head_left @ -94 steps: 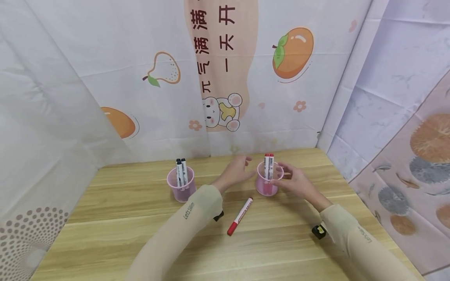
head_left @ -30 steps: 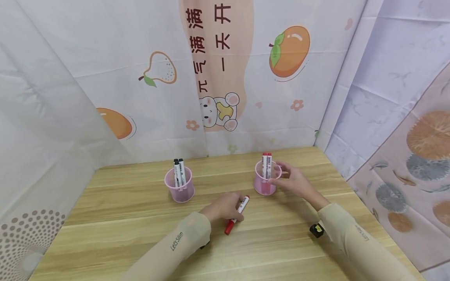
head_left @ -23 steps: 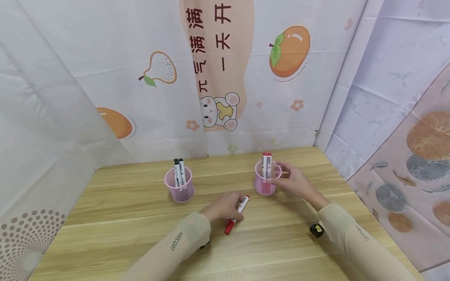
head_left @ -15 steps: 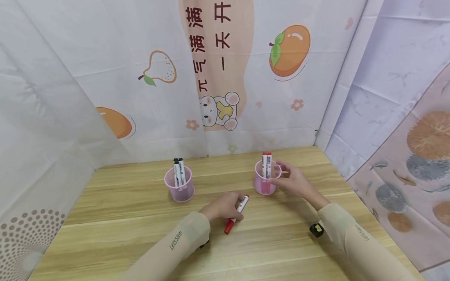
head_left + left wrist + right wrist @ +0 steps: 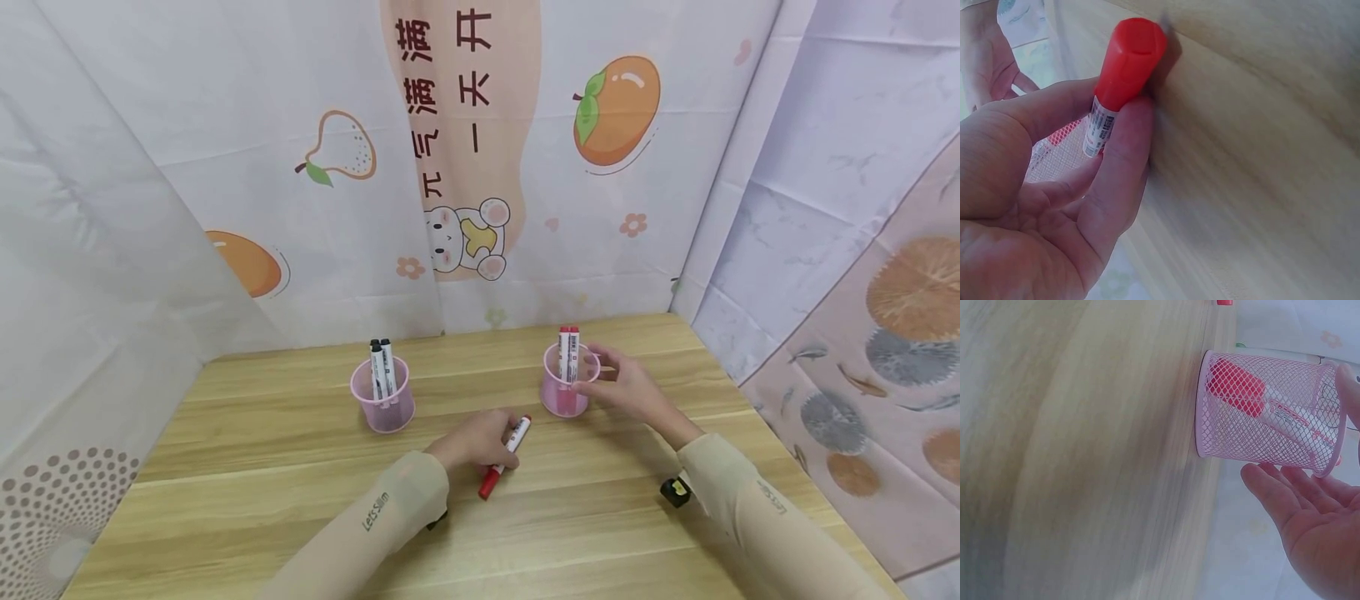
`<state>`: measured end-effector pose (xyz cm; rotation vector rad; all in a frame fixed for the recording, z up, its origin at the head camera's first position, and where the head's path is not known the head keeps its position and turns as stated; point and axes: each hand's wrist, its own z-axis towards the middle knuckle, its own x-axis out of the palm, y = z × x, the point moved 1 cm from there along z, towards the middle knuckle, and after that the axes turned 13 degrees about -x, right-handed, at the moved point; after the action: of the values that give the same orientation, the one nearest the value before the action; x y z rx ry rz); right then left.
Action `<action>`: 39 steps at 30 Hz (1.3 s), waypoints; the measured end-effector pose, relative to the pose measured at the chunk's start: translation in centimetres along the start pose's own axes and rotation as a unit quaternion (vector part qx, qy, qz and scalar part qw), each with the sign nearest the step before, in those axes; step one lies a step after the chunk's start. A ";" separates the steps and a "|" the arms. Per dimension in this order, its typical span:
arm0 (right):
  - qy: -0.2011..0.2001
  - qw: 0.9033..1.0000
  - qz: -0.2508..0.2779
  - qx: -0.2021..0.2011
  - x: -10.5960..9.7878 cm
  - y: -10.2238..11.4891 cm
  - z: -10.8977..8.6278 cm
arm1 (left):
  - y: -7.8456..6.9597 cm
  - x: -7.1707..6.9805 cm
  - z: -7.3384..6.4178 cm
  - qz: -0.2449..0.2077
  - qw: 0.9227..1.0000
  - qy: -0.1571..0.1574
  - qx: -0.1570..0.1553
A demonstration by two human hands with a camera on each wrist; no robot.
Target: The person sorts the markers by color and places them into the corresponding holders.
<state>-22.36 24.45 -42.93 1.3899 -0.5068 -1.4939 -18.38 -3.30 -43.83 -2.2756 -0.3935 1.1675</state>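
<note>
My left hand point(image 5: 478, 440) pinches a red-capped whiteboard marker point(image 5: 518, 435) between thumb and fingers, low over the middle of the wooden table. In the left wrist view the marker's red cap point(image 5: 1130, 59) points toward the camera, its white label partly behind the fingers. My right hand point(image 5: 634, 392) holds the right-hand pink mesh pen cup point(image 5: 553, 398) from its right side, thumb at the near rim and fingers around the far side. Two red markers point(image 5: 573, 357) stand in that cup; through its mesh the right wrist view shows a red cap point(image 5: 1235, 387) at the bottom.
A second pink mesh pen cup point(image 5: 392, 415) stands to the left with several black-capped markers point(image 5: 377, 367) in it. Behind the wooden table point(image 5: 300, 467) hangs a printed curtain point(image 5: 352, 275), and another curtain point(image 5: 810, 275) closes off the right side.
Since three seconds ago my left hand has come back from beside the right cup and taken hold of the marker lying on the table. Over the last second both hands stay nearly still.
</note>
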 end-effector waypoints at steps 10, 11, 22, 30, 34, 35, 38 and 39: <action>0.002 1.000 0.004 -0.003 0.0 0.0 0.0 | -0.1 0.0 0.1 -0.009 1.000 -0.010 0.004; 0.003 1.000 0.005 -0.003 0.0 0.0 0.0 | -0.2 0.0 0.1 -0.011 1.000 -0.010 0.007; 0.006 1.000 -0.002 -0.006 0.0 -0.2 0.2 | -1.0 -1.0 0.0 -0.053 0.998 -0.006 0.026; 0.008 1.000 0.009 -0.004 -0.1 0.1 0.0 | -2.6 -2.2 0.2 -0.151 0.987 0.018 0.059; 0.010 1.000 0.014 -0.006 -0.1 0.2 -0.1 | -3.5 -3.1 0.1 -0.179 0.980 0.020 0.083; 0.010 1.000 0.014 -0.004 -0.1 0.2 -0.1 | -3.7 -3.3 0.0 -0.182 0.979 0.019 0.088; 0.008 1.000 0.012 -0.001 -0.1 0.3 -0.1 | -4.2 -3.8 -0.1 -0.172 0.980 -0.001 0.099; 0.009 1.000 0.010 -0.001 -0.1 0.3 -0.1 | -4.3 -3.9 -0.2 -0.172 0.980 -0.005 0.099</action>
<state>-22.16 24.39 -42.66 1.3917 -0.5066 -1.4644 -20.54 -1.78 -38.69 -1.9366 -0.6194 0.9921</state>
